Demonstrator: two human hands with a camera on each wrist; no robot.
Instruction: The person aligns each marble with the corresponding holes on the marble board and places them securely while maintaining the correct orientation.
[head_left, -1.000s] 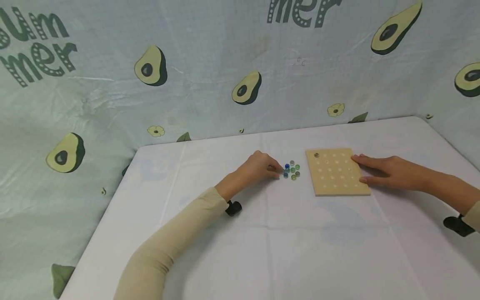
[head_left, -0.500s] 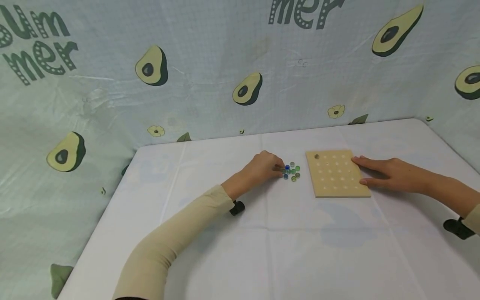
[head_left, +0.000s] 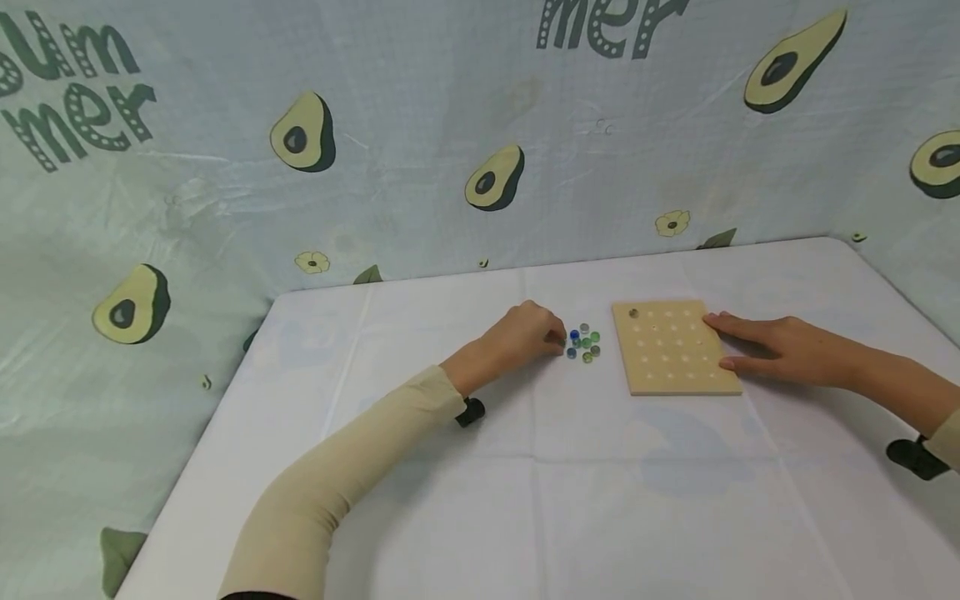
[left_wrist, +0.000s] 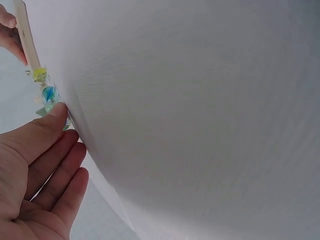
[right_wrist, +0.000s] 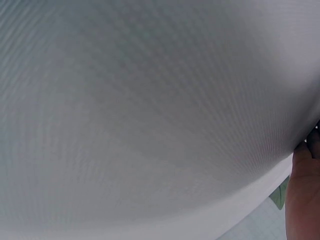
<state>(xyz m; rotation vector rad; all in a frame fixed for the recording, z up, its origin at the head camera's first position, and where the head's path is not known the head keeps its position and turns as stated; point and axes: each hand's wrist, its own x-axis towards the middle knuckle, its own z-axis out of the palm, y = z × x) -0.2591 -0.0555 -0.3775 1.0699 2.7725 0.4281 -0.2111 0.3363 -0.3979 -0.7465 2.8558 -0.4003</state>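
Note:
Several glass marbles [head_left: 586, 342] in blue, green and clear lie in a cluster on the white tablecloth. At the cluster's left side is my left hand [head_left: 525, 333]; its thumb and forefinger pinch a greenish marble [left_wrist: 67, 123], partly hidden by the fingertips. To the right of the marbles lies a square wooden board [head_left: 675, 385] with rows of small round hollows. One dark marble [head_left: 633, 313] sits in the hollow at its far left corner. My right hand [head_left: 783, 348] touches the board's right edge, thumb and fingers stretched out and spread apart.
A white cloth [head_left: 480, 517] covers the table. Behind it hangs a pale curtain [head_left: 405, 167] printed with avocados. Black wrist cameras sit under both wrists, the left camera [head_left: 470, 412] just above the cloth.
My left hand has moved slightly right to the marbles, its thumb and forefinger closing together, then shifted back a little left. The right hand and the board stay in place.

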